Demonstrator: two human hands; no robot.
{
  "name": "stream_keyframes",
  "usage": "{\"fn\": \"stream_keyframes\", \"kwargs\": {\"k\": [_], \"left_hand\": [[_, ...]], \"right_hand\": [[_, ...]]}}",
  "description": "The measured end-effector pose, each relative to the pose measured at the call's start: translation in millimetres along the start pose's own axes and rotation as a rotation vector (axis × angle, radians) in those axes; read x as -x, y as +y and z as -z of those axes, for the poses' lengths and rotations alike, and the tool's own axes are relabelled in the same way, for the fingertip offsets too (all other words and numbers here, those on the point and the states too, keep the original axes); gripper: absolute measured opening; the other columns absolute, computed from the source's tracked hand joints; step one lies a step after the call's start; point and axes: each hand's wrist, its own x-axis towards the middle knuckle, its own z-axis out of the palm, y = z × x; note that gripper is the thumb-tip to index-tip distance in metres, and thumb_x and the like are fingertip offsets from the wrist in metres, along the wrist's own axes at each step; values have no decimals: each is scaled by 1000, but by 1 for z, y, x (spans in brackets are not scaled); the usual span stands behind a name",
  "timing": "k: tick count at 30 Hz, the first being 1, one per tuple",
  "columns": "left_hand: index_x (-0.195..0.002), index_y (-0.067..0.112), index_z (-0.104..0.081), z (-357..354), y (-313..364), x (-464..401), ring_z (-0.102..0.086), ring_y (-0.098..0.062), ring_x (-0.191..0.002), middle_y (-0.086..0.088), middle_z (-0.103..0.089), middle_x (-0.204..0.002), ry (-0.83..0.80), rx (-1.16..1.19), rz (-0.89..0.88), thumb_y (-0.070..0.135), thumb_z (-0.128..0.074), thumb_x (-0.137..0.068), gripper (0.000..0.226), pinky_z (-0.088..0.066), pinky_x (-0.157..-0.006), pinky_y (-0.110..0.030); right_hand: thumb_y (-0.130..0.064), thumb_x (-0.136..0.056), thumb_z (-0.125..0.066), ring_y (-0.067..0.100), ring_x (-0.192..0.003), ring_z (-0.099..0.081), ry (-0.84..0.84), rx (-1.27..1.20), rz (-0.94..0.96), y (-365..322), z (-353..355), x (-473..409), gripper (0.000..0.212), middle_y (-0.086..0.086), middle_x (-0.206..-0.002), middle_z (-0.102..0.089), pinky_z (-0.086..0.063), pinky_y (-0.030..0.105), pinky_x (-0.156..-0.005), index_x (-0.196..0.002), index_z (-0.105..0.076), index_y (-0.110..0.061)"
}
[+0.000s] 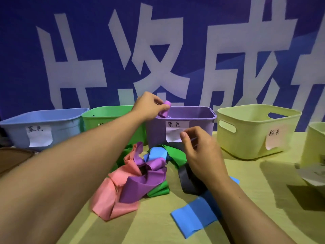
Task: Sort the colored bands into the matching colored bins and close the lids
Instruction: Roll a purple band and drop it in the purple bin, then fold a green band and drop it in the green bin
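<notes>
A purple band (165, 109) is pinched in the left hand (151, 105), over the purple bin's (193, 118) left rim, arm outstretched. The right hand (200, 152) is held loosely curled, empty, above the pile (140, 175).

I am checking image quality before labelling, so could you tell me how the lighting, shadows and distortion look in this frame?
Head view: dim bluish light; hard dark shadows fall on the tablecloth beside the yellow-green bin; wide-angle stretch enlarges the left forearm; the bin labels are slightly soft; no strong glare.
</notes>
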Motion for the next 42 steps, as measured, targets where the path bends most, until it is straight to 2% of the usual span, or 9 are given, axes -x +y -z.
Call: {"fn": "stream_keyframes", "kwargs": {"k": [3, 6, 9, 16, 23, 27, 31, 37, 42], "left_hand": [[-104, 16, -80, -7, -1, -16, -66, -16, -88, 1, -74, -92, -140, -169, 4, 48, -77, -87, 36, -53, -77, -32], [-110, 15, -80, -19, -5, -27, -66, -22, -103, -4, -75, -114, -216, -281, 17, 56, -76, -84, 48, -56, -87, -38], [-111, 15, -80, -24, -8, -30, -66, -22, -102, -5, -75, -117, -202, -261, 38, 58, -77, -81, 53, -57, -90, -40], [-112, 15, -77, -14, -7, 4, -67, -15, -98, 0, -76, -106, 64, 68, -13, 42, -75, -91, 34, -53, -87, -33], [-96, 23, -78, -16, -17, 86, -69, -1, -88, 12, -76, -92, 296, 408, -149, 26, -76, -92, 5, -54, -83, -17], [-107, 20, -76, -19, -32, 83, -61, 10, -92, 8, -71, -109, 136, 225, -218, 26, -79, -89, 19, -46, -91, -11], [-113, 21, -75, -23, -39, 81, -61, -7, -107, 8, -68, -116, 93, 156, -192, 33, -78, -89, 27, -42, -95, -19], [-116, 27, -71, -16, -48, 90, -62, -9, -96, 9, -65, -121, 0, 103, -111, 38, -77, -90, 29, -46, -92, -28], [-110, 22, -73, -23, -54, 103, -68, -15, -108, 2, -74, -111, -137, 171, 10, 29, -80, -88, 24, -53, -102, -41]], "right_hand": [[-43, -102, -56, 7, -79, -62, -15, 21, -29, 4, 0, 0, 13, -16, -85, -65, -54, 36, -71, -96, -59, -33], [-45, -102, -54, 6, -77, -61, -25, 48, -42, 7, 0, -1, 16, -16, -84, -65, -50, 33, -68, -95, -59, -32], [-46, -103, -52, 8, -78, -61, -36, 65, -52, 9, -1, -2, 18, -15, -84, -65, -51, 34, -69, -95, -60, -31], [-47, -102, -53, 10, -78, -63, -68, 76, -62, 7, -3, -2, 19, -14, -84, -66, -55, 39, -72, -97, -61, -31], [-47, -101, -54, 7, -80, -63, -145, 111, -8, -4, -8, 1, 19, -15, -88, -68, -55, 39, -74, -98, -62, -31], [-50, -101, -54, 7, -96, -66, -213, 99, -22, -2, -11, 3, 26, -15, -106, -70, -57, 41, -85, -114, -63, -30], [-51, -101, -53, 8, -105, -66, -239, 112, -30, 1, -12, 2, 33, -14, -115, -70, -56, 43, -90, -123, -61, -28], [-47, -100, -57, 10, -103, -67, -267, 143, -16, 3, -12, 2, 29, -12, -113, -70, -57, 43, -89, -120, -62, -27], [-48, -95, -65, 21, -114, -65, -357, 329, -102, 11, -14, 2, 39, -3, -123, -69, -54, 44, -90, -125, -59, -23]]}}
